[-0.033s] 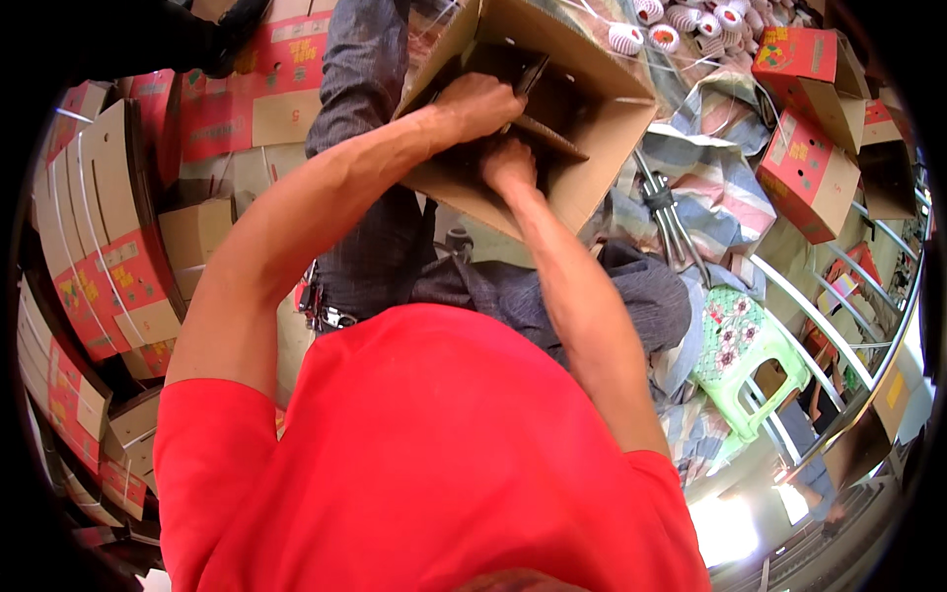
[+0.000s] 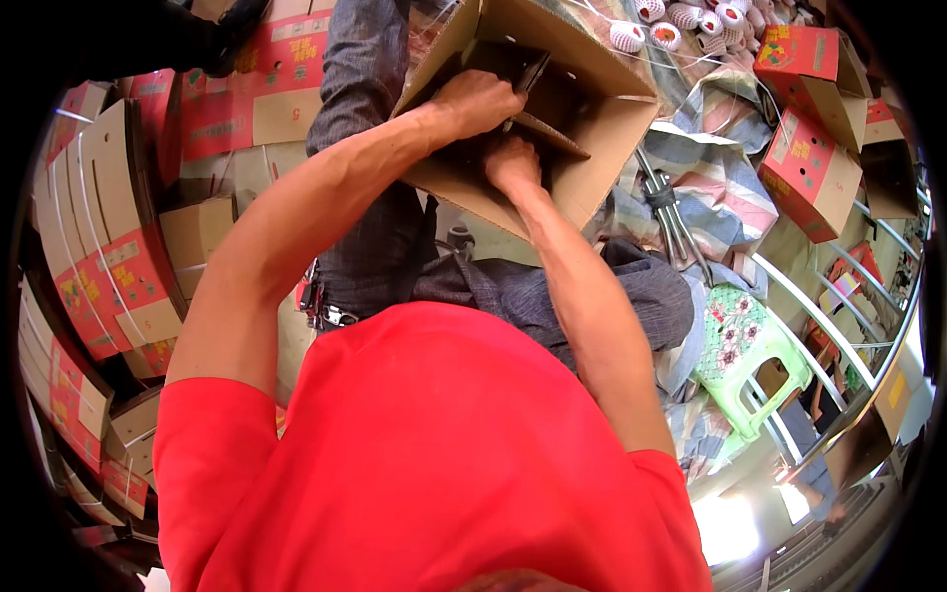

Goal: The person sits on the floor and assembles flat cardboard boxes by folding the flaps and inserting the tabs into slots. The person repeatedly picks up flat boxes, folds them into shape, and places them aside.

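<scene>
An open cardboard box [image 2: 602, 138] is tilted between my legs, its mouth facing me. Inside it stand crossing cardboard dividers [image 2: 554, 136]. My left hand [image 2: 480, 102] is closed on the divider near where the panels meet, and the dark edge of one panel rises just beyond its fingers. Lower in the box, my right hand [image 2: 513, 164] reaches in beside the same divider. Its fingertips are hidden down in the shadow, so I cannot see what they hold.
Bundled flat cartons [image 2: 109, 237] are stacked at the left. Fruit in white foam nets [image 2: 691, 20] lies at the far right, near red cartons [image 2: 804, 168]. Folded metal legs [image 2: 671, 212] rest on a striped sheet [image 2: 730, 187]. A green stool [image 2: 735, 355] stands at the right.
Both hands stay inside the box in nearly the same pose. The right forearm and box have shifted very slightly to the right.
</scene>
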Demonstrator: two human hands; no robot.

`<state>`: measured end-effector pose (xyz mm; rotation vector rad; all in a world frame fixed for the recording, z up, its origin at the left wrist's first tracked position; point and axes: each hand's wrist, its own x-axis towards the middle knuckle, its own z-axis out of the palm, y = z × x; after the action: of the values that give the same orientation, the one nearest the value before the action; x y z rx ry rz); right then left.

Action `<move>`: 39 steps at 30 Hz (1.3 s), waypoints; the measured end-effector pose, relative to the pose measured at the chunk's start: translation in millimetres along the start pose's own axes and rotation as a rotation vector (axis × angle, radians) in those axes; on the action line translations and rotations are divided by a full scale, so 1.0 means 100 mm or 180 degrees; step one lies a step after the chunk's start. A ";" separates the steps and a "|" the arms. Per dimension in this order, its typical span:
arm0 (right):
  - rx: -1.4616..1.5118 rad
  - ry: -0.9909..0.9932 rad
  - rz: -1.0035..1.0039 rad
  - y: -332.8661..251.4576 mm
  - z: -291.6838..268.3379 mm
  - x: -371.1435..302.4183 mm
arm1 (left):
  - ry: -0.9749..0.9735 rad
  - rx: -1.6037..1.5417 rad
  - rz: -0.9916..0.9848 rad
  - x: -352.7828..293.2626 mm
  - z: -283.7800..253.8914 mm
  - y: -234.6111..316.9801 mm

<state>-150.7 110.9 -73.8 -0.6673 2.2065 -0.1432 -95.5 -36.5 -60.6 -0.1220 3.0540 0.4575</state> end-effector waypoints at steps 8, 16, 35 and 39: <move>0.0270 -0.0030 -0.0190 0.09 0.06 0.00 | -0.0161 0.0219 -0.0075 0.01 0.02 0.03; 0.0090 -0.0071 -0.0184 0.12 0.12 0.02 | 0.0014 0.0125 -0.0183 -0.01 0.11 0.10; -0.1231 0.1482 -0.1451 -0.06 -0.65 -0.24 | -0.0280 0.0239 -0.0821 -0.04 0.45 0.24; -0.1394 0.0126 -0.0550 0.29 -0.37 0.22 | -0.0412 0.0645 -0.0751 0.00 0.24 0.34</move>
<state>-201.3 120.3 -73.3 -1.1031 2.2338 0.2494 -97.8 3.1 -73.3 -0.4197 2.8874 0.1346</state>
